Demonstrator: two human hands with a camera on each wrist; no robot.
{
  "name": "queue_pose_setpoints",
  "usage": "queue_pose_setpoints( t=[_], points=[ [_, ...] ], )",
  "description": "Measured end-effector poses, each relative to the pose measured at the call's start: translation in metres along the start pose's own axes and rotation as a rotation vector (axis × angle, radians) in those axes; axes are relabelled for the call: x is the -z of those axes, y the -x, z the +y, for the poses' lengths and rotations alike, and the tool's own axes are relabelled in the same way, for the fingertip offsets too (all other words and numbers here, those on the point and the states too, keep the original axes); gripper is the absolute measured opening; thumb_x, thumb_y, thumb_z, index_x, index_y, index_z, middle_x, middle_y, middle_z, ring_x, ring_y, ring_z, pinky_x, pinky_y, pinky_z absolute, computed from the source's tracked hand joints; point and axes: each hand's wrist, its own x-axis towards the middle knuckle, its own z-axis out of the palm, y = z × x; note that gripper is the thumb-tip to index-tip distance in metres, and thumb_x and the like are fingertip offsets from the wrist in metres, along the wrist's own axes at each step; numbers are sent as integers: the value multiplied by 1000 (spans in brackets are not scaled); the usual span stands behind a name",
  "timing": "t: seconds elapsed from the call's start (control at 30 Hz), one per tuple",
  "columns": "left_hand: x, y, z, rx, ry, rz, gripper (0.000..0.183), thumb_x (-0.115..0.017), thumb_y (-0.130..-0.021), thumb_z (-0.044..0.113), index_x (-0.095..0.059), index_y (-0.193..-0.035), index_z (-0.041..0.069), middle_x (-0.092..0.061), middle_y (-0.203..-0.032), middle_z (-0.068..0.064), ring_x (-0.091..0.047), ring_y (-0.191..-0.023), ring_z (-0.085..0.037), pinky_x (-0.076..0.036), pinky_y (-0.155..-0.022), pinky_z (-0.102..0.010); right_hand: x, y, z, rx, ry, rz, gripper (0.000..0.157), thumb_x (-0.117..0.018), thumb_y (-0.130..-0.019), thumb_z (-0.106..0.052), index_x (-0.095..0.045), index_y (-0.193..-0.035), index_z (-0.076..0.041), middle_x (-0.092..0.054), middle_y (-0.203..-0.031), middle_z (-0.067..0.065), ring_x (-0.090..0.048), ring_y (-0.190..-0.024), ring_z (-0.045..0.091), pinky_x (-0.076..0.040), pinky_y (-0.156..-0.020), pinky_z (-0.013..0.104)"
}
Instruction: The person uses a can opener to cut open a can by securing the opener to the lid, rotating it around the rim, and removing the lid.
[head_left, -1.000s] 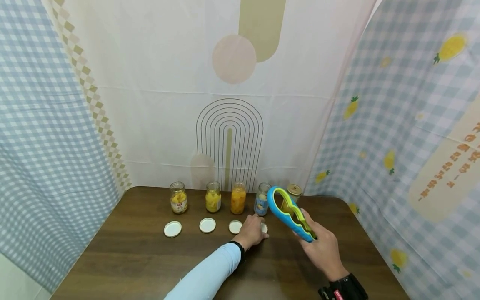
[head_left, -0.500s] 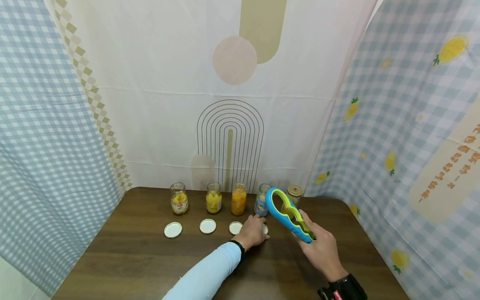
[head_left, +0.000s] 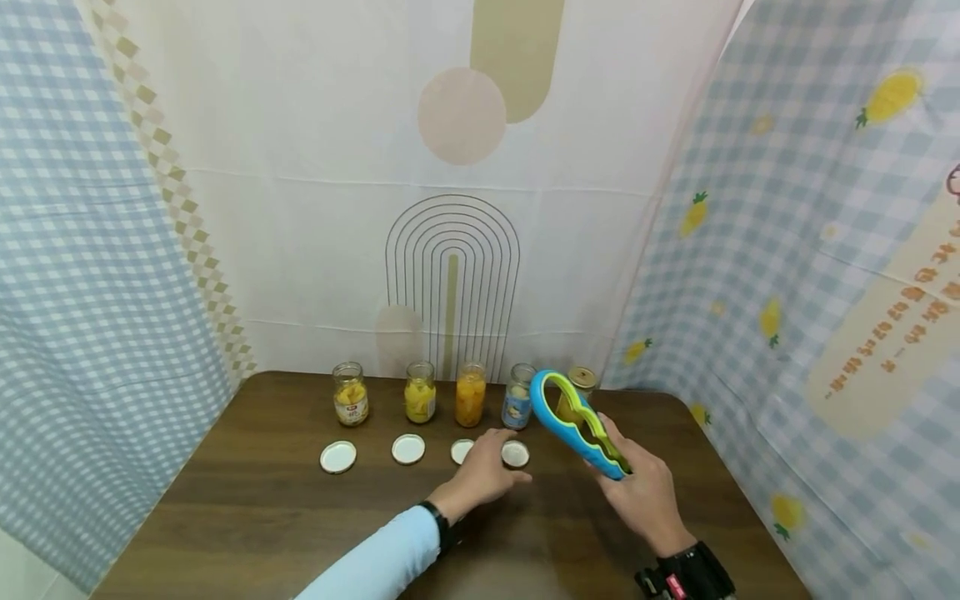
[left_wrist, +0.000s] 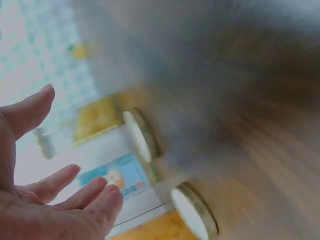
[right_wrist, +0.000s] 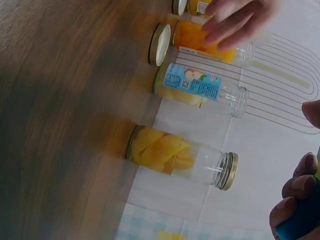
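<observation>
My left hand (head_left: 480, 473) hovers over the table with its fingers spread and holds nothing. Just right of it an upturned jar lid (head_left: 515, 454) lies on the wood, in front of a blue-labelled glass jar (head_left: 517, 407). Another lid (head_left: 461, 451) is partly covered by that hand. My right hand (head_left: 643, 496) grips one end of a blue and green jar opener (head_left: 572, 437), raised above the table. Behind the opener stands a jar of yellow fruit (right_wrist: 157, 150), upright, with its gold lid (right_wrist: 229, 171) on; the opener does not appear to touch it.
To the left stand lidless jars: one of orange fruit (head_left: 470, 400), one of yellow fruit (head_left: 420, 398) and one with a white label (head_left: 351, 402). Two white-lined lids, a middle lid (head_left: 408, 449) and a left lid (head_left: 338, 457), lie before them. A patterned curtain (head_left: 322, 208) hangs behind the table (head_left: 247, 517).
My left hand has let go of the lid near the blue-labelled jar and drawn back to the left, uncovering that lid. My right hand keeps the jar opener in nearly the same place.
</observation>
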Motion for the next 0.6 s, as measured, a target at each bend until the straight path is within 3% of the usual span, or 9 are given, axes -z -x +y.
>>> queue_pose_setpoints(
  t=[0.1, 0.2, 0.37, 0.47, 0.6],
  points=[
    [22, 31, 8, 29, 44, -18, 73, -89, -88, 35, -60, -147, 3, -61, -149, -22, -57, -140, -44, -48, -115, -62, 4, 2, 2, -6, 0, 2, 84, -96, -78, -15, -60, -153, -23, -82, -109, 10, -73, -81, 19, -54, -66, 32],
    [41, 61, 1, 57, 64, -10, 73, -89, -88, 39, -61, -146, 5, -62, -151, -20, -56, -142, -46, -46, -116, -65, 5, 4, 4, -3, -1, 7, 84, -96, -78, -14, -60, -154, -22, -82, -111, 12, -77, -84, 25, -57, -67, 36],
    [62, 107, -14, 80, 82, 68, 64, -89, -87, 40, -67, -139, 9, -68, -143, -16, -61, -134, -46, -50, -109, -67, 9, 9, 10, -26, 18, -1, 83, -95, -79, -15, -60, -154, -21, -82, -112, 12, -77, -85, 28, -55, -65, 34],
    [70, 126, -21, 99, 78, 106, 60, -89, -86, 40, -69, -135, 11, -70, -139, -14, -64, -131, -44, -52, -106, -66, 10, 11, 13, -41, 31, -11, 83, -95, -79, -16, -60, -154, -22, -82, -110, 11, -77, -86, 28, -53, -65, 32],
    [77, 139, -26, 148, 100, 133, 60, -89, -86, 41, -69, -134, 11, -70, -139, -13, -64, -132, -44, -54, -105, -64, 10, 12, 15, -22, 48, -9, 85, -96, -77, -16, -60, -154, -23, -82, -107, 10, -76, -83, 27, -53, -63, 32]
  ],
)
